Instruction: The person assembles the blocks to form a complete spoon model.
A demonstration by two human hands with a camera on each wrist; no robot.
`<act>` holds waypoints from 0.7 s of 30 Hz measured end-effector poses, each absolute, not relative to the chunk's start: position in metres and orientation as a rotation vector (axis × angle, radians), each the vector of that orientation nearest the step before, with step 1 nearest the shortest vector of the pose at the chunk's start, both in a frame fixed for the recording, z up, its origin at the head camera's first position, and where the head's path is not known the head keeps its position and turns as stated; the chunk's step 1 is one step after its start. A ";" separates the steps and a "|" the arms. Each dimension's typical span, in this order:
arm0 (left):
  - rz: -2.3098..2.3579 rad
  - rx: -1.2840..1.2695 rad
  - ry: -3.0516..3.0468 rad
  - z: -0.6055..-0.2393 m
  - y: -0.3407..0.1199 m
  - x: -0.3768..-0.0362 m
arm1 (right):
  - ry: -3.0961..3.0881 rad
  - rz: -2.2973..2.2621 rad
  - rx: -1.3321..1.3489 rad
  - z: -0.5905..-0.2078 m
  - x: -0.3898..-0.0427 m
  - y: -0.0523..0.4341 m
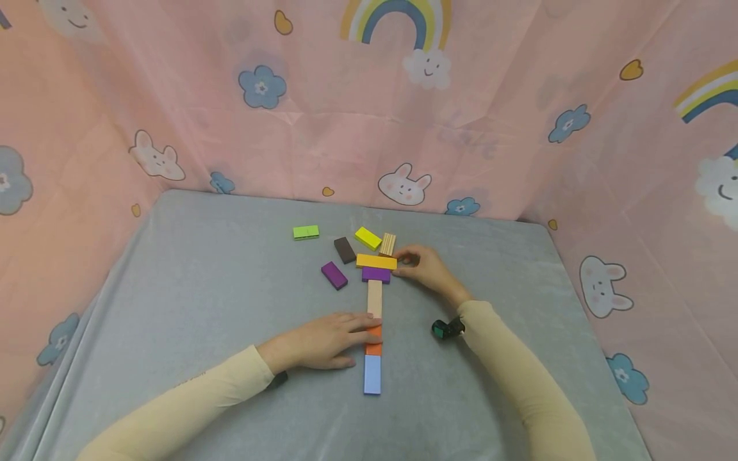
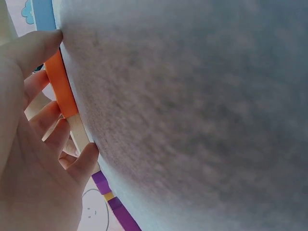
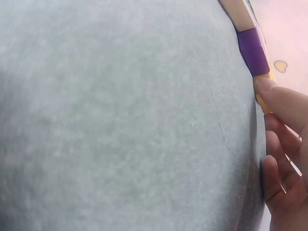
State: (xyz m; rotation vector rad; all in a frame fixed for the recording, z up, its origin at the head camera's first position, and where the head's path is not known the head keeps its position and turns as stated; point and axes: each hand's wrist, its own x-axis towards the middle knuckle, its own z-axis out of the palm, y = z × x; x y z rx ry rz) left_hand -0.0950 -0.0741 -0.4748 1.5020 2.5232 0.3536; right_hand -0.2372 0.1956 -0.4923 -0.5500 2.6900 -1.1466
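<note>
A line of flat blocks runs away from me on the grey table (image 1: 190,301): blue (image 1: 371,374), orange (image 1: 375,347), pale wood (image 1: 375,296), purple (image 1: 376,274), then a yellow-orange block (image 1: 376,261) lying crosswise. My left hand (image 1: 360,330) lies flat, its straight fingers resting on the orange block (image 2: 61,86); the thumb touches near the blue block (image 2: 44,14). My right hand (image 1: 401,265) pinches the right end of the yellow-orange block (image 3: 261,98), beside the purple one (image 3: 253,50).
Loose blocks lie behind the line: striped wood (image 1: 387,244), yellow (image 1: 368,238), dark brown (image 1: 344,250), a second purple (image 1: 334,275), green (image 1: 305,232). Pink patterned cloth walls (image 1: 346,128) close in the table on three sides.
</note>
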 end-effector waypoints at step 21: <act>0.339 1.528 2.532 -0.477 -0.074 -0.095 | 2.592 -1.129 -0.538 -0.490 -0.244 0.202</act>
